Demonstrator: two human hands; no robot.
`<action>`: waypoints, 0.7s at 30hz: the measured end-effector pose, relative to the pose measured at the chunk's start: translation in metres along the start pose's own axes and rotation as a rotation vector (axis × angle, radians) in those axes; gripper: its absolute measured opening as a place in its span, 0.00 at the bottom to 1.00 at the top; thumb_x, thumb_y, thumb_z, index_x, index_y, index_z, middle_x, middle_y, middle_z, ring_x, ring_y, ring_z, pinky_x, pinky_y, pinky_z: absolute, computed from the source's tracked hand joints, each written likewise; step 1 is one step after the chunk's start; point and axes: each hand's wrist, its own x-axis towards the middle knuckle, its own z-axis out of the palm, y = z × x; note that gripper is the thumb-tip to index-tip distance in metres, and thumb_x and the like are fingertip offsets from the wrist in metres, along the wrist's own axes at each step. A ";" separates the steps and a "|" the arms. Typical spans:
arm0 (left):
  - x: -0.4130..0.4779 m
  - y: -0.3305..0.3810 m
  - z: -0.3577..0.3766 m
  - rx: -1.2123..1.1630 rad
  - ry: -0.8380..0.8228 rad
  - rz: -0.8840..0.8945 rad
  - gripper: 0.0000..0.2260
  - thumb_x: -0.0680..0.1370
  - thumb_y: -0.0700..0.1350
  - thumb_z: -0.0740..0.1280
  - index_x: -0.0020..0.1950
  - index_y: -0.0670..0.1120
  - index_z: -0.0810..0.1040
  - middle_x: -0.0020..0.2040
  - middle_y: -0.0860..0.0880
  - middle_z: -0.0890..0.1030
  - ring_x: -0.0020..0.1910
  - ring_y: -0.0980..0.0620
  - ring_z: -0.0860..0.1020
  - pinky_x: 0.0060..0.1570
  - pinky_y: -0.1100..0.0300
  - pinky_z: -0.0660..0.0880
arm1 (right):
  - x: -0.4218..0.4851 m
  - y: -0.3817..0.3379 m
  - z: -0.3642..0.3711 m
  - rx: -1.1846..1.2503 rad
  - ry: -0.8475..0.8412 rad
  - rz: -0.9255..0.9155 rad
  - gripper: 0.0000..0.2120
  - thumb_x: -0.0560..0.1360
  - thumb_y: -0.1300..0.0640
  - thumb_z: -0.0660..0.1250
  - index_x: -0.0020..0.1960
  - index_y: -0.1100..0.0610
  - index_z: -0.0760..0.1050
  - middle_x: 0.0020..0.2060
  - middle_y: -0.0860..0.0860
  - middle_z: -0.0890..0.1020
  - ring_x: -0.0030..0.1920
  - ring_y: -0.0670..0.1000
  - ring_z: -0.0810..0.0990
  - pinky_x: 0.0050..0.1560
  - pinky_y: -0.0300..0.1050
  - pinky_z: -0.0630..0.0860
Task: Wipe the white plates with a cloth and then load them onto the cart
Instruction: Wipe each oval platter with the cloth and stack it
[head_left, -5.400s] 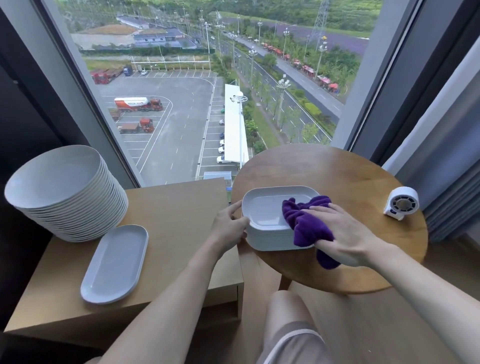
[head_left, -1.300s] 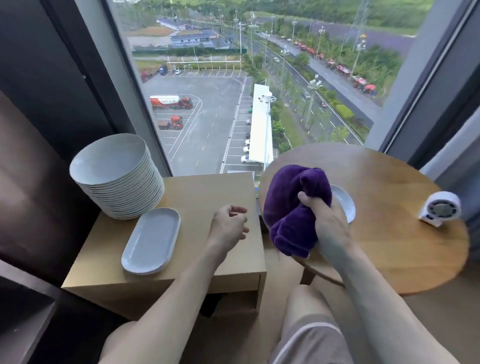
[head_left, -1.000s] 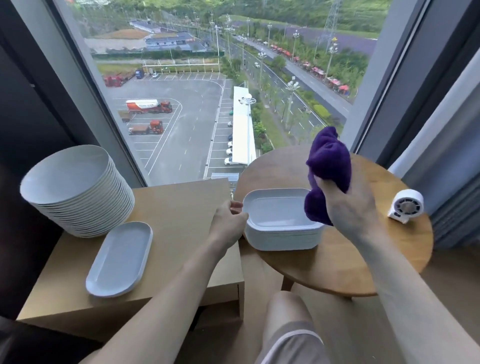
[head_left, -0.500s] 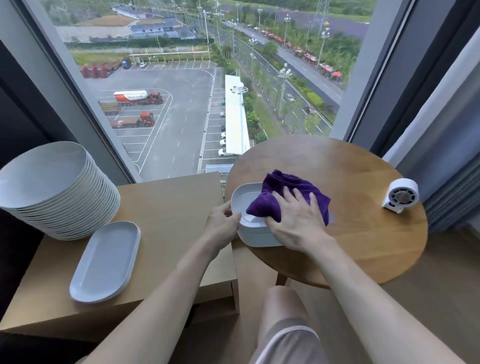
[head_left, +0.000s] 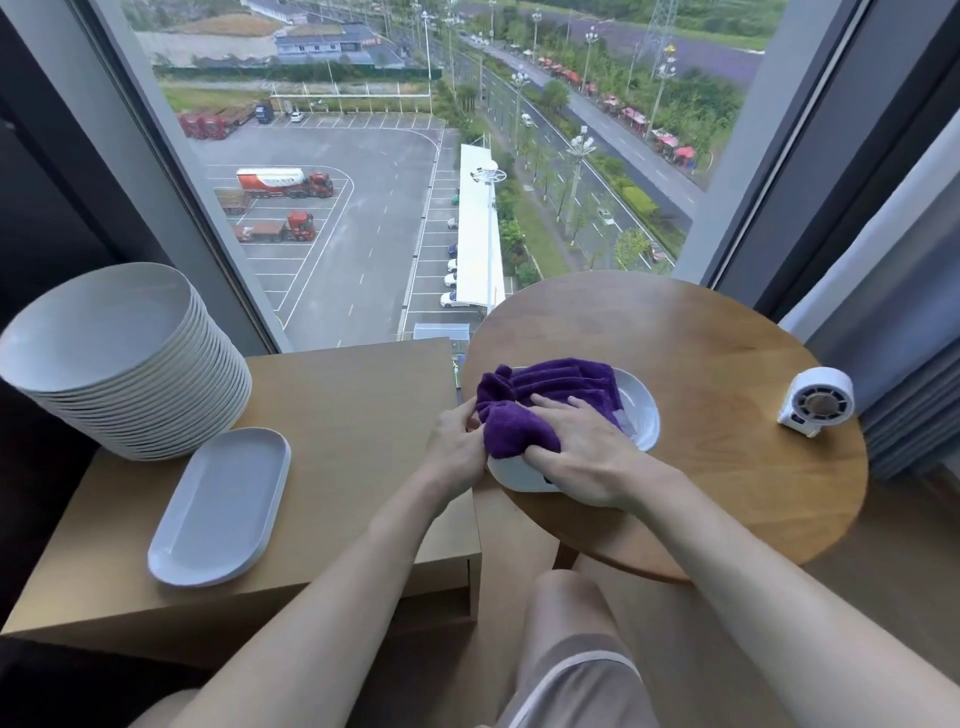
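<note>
A big window looked down on a car park. Under it stood a wooden cabinet on the left and a round table on the right. The cabinet held a tall stack of round plates and one long plate beside it. A pile of white plates sat on the table under a purple cloth. The right hand pressed the cloth, fingers spread. The left hand gripped the pile's left edge.

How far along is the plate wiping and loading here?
Looks done: one oval plate lies on the wooden unit beside the round stack. In hand: right hand presses the purple cloth on the top plate; left hand grips its pile. Left: the plates beneath.
</note>
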 end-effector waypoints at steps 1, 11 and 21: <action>0.000 0.000 0.001 0.013 0.005 0.011 0.10 0.84 0.46 0.66 0.63 0.54 0.82 0.47 0.50 0.82 0.49 0.45 0.80 0.48 0.48 0.80 | -0.006 0.003 -0.002 -0.029 -0.006 -0.004 0.35 0.72 0.38 0.53 0.77 0.44 0.67 0.77 0.45 0.68 0.79 0.41 0.57 0.79 0.44 0.46; 0.004 0.004 0.000 0.079 0.042 -0.070 0.25 0.80 0.43 0.62 0.77 0.60 0.73 0.52 0.45 0.80 0.50 0.48 0.77 0.46 0.57 0.78 | -0.050 0.040 -0.028 -0.277 0.091 0.155 0.36 0.70 0.35 0.57 0.76 0.43 0.67 0.78 0.43 0.66 0.80 0.47 0.60 0.81 0.49 0.49; 0.007 0.006 -0.004 0.030 -0.020 -0.085 0.25 0.81 0.42 0.65 0.73 0.65 0.74 0.47 0.51 0.77 0.44 0.56 0.76 0.34 0.71 0.73 | 0.008 0.020 -0.005 -0.217 0.122 0.244 0.37 0.73 0.37 0.53 0.81 0.42 0.56 0.83 0.45 0.54 0.82 0.52 0.51 0.81 0.59 0.42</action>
